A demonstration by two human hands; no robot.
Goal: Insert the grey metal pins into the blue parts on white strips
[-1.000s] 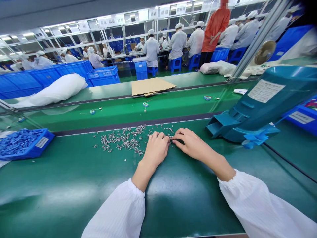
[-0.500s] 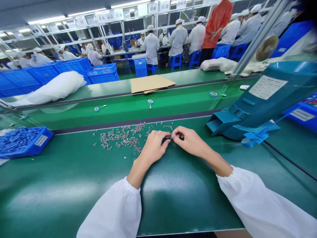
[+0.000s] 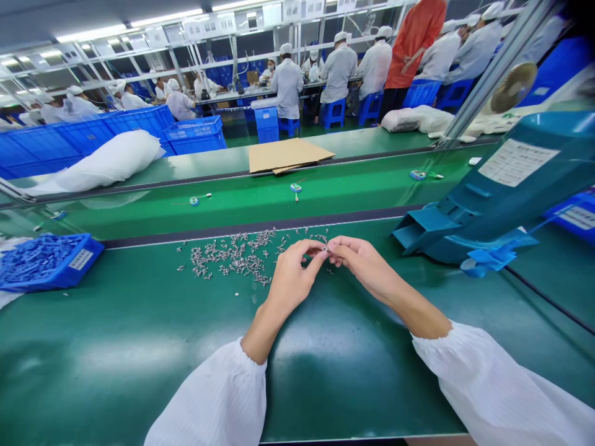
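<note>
Left hand (image 3: 290, 280) and right hand (image 3: 368, 267) pinch a tiny silvery metal part (image 3: 325, 249); slipping, it could vanish among scattered silvery parts (image 3: 232, 260).

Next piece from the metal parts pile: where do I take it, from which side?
Pinch one at the sparse near edge of the parts pile, straight down from above: they lie low on the green mat, and edge ones sit apart from neighbours.

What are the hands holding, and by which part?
A tiny metal part, pinched between left hand and right hand; where on it cannot be told.
</note>
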